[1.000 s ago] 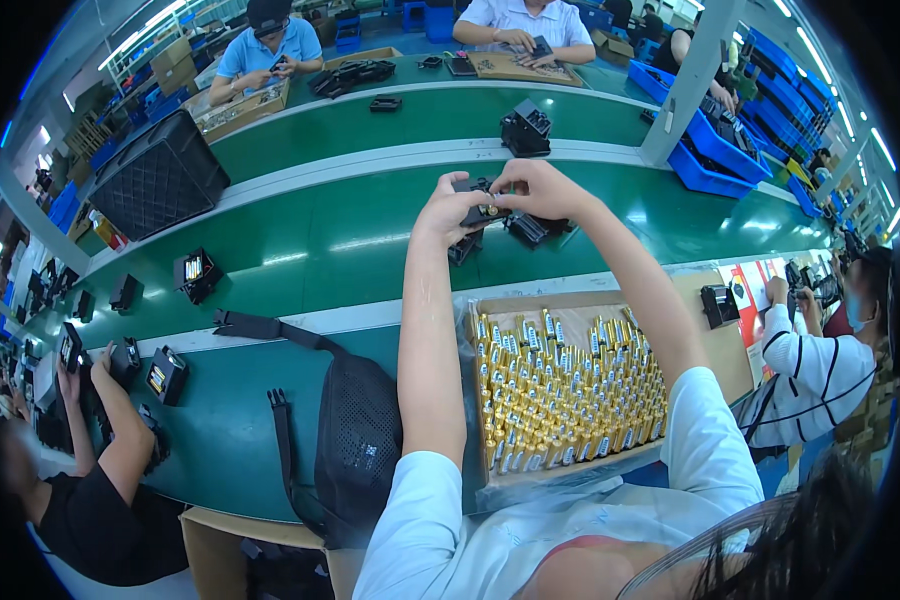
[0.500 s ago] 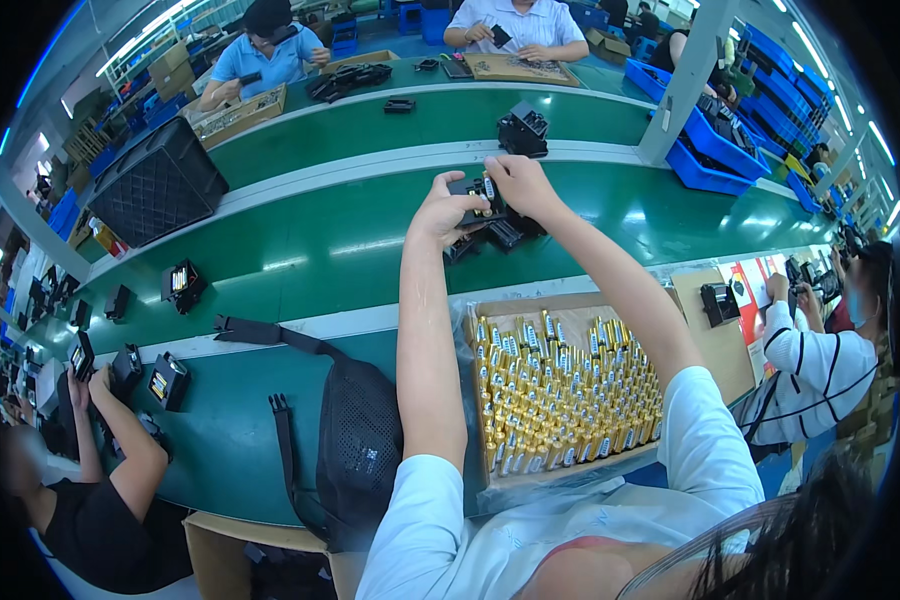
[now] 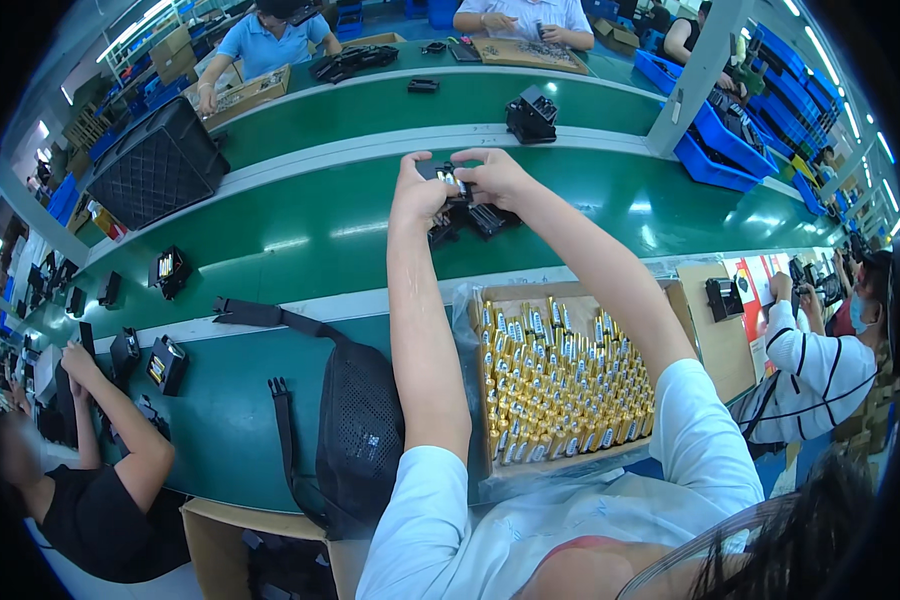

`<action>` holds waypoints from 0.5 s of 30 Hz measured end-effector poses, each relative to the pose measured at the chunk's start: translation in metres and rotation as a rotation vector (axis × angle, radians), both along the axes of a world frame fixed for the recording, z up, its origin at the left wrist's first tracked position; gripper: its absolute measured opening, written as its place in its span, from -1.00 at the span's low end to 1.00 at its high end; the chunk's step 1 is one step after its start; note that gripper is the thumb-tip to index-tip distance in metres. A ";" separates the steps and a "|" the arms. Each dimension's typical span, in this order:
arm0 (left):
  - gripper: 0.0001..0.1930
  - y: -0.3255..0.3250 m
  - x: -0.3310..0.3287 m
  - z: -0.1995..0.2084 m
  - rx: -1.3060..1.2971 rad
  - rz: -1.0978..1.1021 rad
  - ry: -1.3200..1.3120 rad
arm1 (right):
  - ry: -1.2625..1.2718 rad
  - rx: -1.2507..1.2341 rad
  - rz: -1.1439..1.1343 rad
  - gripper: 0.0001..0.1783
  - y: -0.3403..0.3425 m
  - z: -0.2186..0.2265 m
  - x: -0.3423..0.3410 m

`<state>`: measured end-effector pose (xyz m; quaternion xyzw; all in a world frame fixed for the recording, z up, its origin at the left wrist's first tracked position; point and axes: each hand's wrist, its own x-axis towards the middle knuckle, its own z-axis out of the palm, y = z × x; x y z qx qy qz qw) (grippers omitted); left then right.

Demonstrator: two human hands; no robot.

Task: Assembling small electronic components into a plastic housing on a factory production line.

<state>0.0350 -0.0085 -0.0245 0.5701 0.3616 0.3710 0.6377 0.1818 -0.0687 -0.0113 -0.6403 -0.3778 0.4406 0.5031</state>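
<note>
Out over the green conveyor belt, both hands grip one black plastic battery case (image 3: 449, 172) with gold batteries in its open side. My left hand (image 3: 419, 188) is closed around its left side, the thumb reaching across the front. From the right, my right hand (image 3: 493, 180) holds it with the fingers on top and the thumb pressed to the batteries. Several more black cases (image 3: 486, 219) lie on the belt just under my hands. Nearer to me, below my right forearm, gold batteries (image 3: 560, 395) stand packed in a cardboard tray (image 3: 530, 291) lined with clear plastic.
A black waist bag (image 3: 362, 440) lies left of my left forearm. Black cases (image 3: 169, 271) sit along the belt at left, near a person in black. Beyond the belt stand a black crate (image 3: 160, 178), blue bins (image 3: 710, 160) and a stacked black part (image 3: 532, 115). Two people sit opposite.
My hands and the battery case have shifted slightly left and up in view. My right hand has come off the top and now grips the case's right side.
</note>
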 end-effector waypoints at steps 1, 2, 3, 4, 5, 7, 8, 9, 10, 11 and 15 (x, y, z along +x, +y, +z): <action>-0.26 0.001 -0.004 0.001 -0.003 0.002 0.004 | 0.004 -0.003 0.002 -0.58 0.002 -0.001 -0.006; -0.29 0.002 -0.009 0.002 0.099 0.054 0.095 | -0.161 0.040 0.023 -0.54 0.003 -0.002 -0.012; -0.32 0.003 -0.013 0.003 0.202 0.105 0.186 | -0.326 0.082 0.045 -0.51 0.003 -0.002 -0.018; -0.35 0.005 -0.018 0.004 0.303 0.156 0.277 | -0.492 0.126 0.066 -0.47 0.003 -0.003 -0.023; -0.38 0.006 -0.023 0.005 0.405 0.207 0.368 | -0.658 0.169 0.088 -0.43 0.003 -0.003 -0.028; -0.41 -0.001 -0.034 0.015 0.413 0.251 0.439 | -0.886 0.240 0.212 -0.38 -0.003 -0.007 -0.021; -0.45 -0.004 -0.040 0.023 0.431 0.291 0.509 | -1.113 0.317 0.331 -0.32 -0.007 -0.008 -0.014; -0.48 -0.006 -0.045 0.029 0.449 0.330 0.578 | -1.339 0.393 0.451 -0.26 -0.009 -0.010 -0.007; -0.51 -0.006 -0.048 0.031 0.467 0.366 0.647 | -1.564 0.467 0.574 -0.20 -0.011 -0.012 -0.002; -0.55 -0.004 -0.048 0.031 0.424 0.346 0.646 | -1.562 0.457 0.572 -0.20 -0.012 -0.011 -0.002; -0.64 0.011 -0.043 0.019 0.445 0.367 0.927 | -1.596 0.228 0.700 -0.10 -0.017 -0.002 -0.005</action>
